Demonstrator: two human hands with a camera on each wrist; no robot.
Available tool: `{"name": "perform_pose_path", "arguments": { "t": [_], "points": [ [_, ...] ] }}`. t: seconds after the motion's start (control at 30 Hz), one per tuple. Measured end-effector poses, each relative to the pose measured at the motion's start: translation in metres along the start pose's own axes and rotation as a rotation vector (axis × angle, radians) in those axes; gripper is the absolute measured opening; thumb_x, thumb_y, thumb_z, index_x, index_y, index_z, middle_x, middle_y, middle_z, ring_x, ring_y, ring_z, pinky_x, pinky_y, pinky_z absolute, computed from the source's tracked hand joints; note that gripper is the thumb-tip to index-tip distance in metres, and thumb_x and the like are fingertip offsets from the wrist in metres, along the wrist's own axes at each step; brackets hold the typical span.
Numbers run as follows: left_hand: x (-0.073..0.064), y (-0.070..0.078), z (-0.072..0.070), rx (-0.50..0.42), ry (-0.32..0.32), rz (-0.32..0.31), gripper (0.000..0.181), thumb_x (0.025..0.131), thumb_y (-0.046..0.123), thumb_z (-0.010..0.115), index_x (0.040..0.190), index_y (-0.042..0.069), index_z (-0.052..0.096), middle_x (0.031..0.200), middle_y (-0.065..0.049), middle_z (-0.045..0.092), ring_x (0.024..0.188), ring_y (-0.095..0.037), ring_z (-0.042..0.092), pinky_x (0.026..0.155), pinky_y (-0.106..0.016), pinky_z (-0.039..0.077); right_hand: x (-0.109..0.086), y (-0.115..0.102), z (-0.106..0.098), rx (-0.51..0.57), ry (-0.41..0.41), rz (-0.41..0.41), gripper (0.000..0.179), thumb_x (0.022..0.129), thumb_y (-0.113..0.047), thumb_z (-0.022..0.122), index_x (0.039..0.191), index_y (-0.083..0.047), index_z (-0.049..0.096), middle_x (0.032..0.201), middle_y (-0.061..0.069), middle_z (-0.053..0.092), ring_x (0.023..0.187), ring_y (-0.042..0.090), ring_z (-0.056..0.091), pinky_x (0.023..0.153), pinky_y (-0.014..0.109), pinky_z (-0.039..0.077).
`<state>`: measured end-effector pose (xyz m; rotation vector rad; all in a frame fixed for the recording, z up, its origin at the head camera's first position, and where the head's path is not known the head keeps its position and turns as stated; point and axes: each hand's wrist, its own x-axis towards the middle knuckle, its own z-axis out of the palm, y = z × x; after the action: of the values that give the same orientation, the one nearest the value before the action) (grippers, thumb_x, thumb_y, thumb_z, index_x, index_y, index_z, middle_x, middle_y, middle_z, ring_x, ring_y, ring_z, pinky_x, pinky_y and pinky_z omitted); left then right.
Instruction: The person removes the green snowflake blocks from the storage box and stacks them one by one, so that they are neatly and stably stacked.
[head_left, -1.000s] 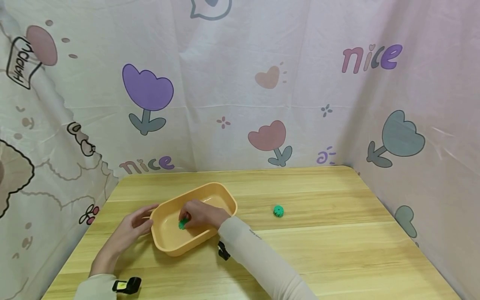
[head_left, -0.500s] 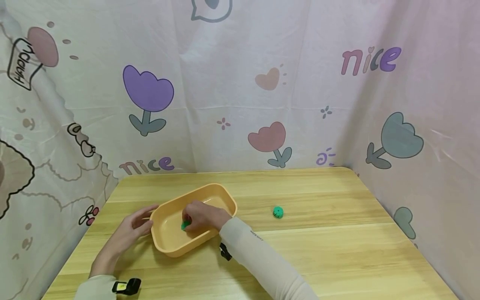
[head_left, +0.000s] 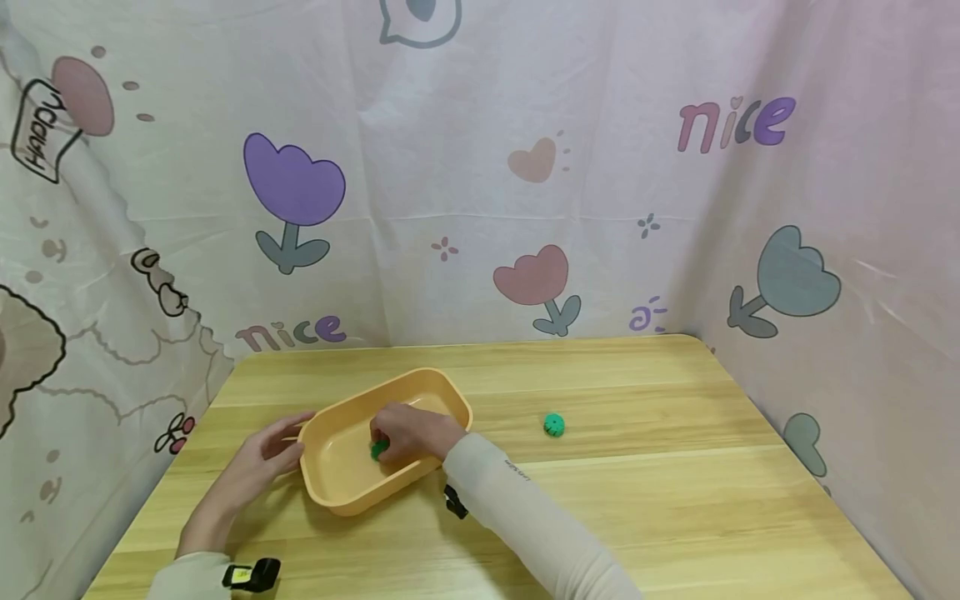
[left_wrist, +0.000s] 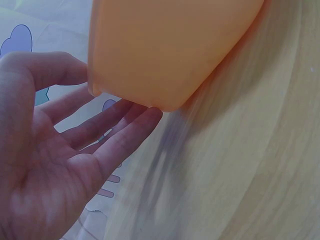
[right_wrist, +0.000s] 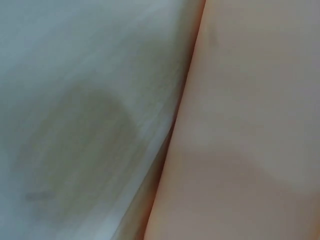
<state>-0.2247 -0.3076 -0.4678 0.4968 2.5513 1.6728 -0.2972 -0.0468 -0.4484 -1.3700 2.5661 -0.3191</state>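
Observation:
A yellow-orange rectangular plastic basin (head_left: pixel 333 471) sits tilted across the left part of the table. Inside it, my right hand (head_left: pixel 412 429) reaches over the near wall, with curled fingers pinching a small green ridged object (head_left: pixel 379 450) low near the basin floor; fingers cover most of it. At the basin's left end my left hand (head_left: pixel 262 458) rests, fingers extended and thumb by the rim. The left wrist view shows these fingertips (left_wrist: pixel 155 114) against the outer wall. Only the basin's wall (right_wrist: pixel 250 110) and tabletop show, blurred, in the right wrist view.
A second green object, a small round ball with dark grooves (head_left: pixel 554 425), lies on the wooden table (head_left: pixel 675 492) to the right of the basin. A printed curtain (head_left: pixel 450 167) hangs behind the table and along both sides.
My right hand has slid a little to the right inside the basin along with the green object. The left hand, basin and other green ball have stayed put.

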Motion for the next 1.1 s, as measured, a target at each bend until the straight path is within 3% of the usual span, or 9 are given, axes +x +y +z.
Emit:
{"name": "perform_pose_path", "arguments": {
  "t": [0.17, 0.43, 0.6, 0.83, 1.1],
  "points": [
    [0.000, 0.000, 0.000, 0.001, 0.001, 0.003, 0.050, 0.099, 0.014, 0.049, 0.145, 0.000, 0.035, 0.133, -0.033, 0.045, 0.106, -0.005, 0.062, 0.084, -0.024, 0.057, -0.001, 0.004, 0.000, -0.006, 0.016, -0.032, 0.005, 0.084, -0.016, 0.068, 0.089, -0.014, 0.067, 0.079, -0.010, 0.060, 0.063, 0.001, 0.046, 0.054, 0.008, 0.039],
    [-0.001, 0.001, 0.000, 0.002, 0.004, -0.011, 0.051, 0.099, 0.015, 0.050, 0.145, -0.001, 0.034, 0.133, -0.032, 0.046, 0.106, -0.004, 0.062, 0.083, -0.020, 0.056, -0.004, 0.009, 0.000, 0.037, 0.049, -0.013, 0.009, 0.077, -0.017, 0.071, 0.086, -0.016, 0.068, 0.077, -0.010, 0.061, 0.064, 0.001, 0.048, 0.055, 0.008, 0.041],
    [-0.001, 0.002, 0.001, 0.007, 0.002, -0.030, 0.053, 0.099, 0.017, 0.051, 0.145, -0.001, 0.033, 0.134, -0.031, 0.046, 0.106, -0.003, 0.061, 0.083, -0.019, 0.055, -0.011, 0.015, -0.005, 0.100, 0.122, -0.006, 0.016, 0.077, -0.023, 0.074, 0.091, -0.016, 0.071, 0.084, -0.011, 0.066, 0.071, -0.004, 0.054, 0.062, 0.005, 0.045],
    [0.000, 0.003, 0.000, 0.012, 0.005, -0.017, 0.051, 0.099, 0.017, 0.050, 0.145, -0.001, 0.034, 0.133, -0.031, 0.046, 0.104, -0.001, 0.061, 0.083, -0.019, 0.056, -0.029, 0.025, -0.025, 0.169, 0.240, -0.055, 0.021, 0.076, -0.021, 0.076, 0.093, -0.012, 0.069, 0.086, -0.006, 0.067, 0.070, -0.002, 0.057, 0.063, 0.006, 0.046],
    [-0.001, 0.002, 0.001, 0.020, 0.006, -0.019, 0.052, 0.099, 0.018, 0.051, 0.145, 0.001, 0.034, 0.134, -0.030, 0.046, 0.105, 0.000, 0.060, 0.083, -0.019, 0.055, -0.069, 0.039, -0.040, 0.250, 0.347, -0.004, 0.019, 0.076, -0.027, 0.076, 0.092, -0.020, 0.068, 0.087, -0.014, 0.066, 0.084, 0.012, 0.063, 0.068, 0.010, 0.048]
  ]
}}
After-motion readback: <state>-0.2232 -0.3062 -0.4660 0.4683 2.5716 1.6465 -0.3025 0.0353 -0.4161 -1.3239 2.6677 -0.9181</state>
